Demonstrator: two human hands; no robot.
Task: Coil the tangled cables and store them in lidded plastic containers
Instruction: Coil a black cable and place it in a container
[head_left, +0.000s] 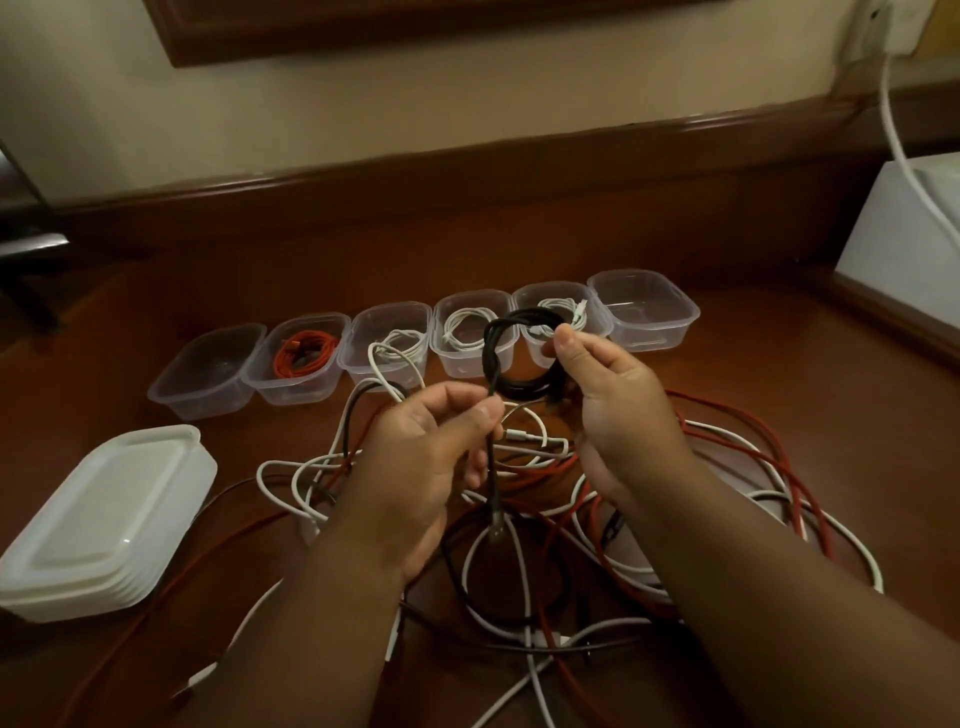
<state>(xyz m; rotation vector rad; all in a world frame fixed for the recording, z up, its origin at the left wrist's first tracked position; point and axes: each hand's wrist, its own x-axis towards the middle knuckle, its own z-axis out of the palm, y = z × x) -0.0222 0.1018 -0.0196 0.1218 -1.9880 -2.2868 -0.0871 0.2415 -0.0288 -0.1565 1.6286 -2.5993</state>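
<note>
A black cable coil (524, 343) hangs in the air above the table's middle. My right hand (618, 400) grips the coil's right side. My left hand (431, 457) pinches the cable's loose tail, whose plug (497, 527) dangles below. Under both hands lies a tangle of red, white and black cables (561, 519). Behind it stands a row of several clear plastic containers (644, 312). One holds a coiled red cable (306, 353); three hold white coils (467, 325). The leftmost container (208, 369) and the rightmost hold nothing.
A stack of white lids (104, 519) sits at the left front of the wooden table (753, 395). A white box (904, 239) stands at the right, with a white cord (898, 140) running up to the wall. A wooden ledge runs along the back.
</note>
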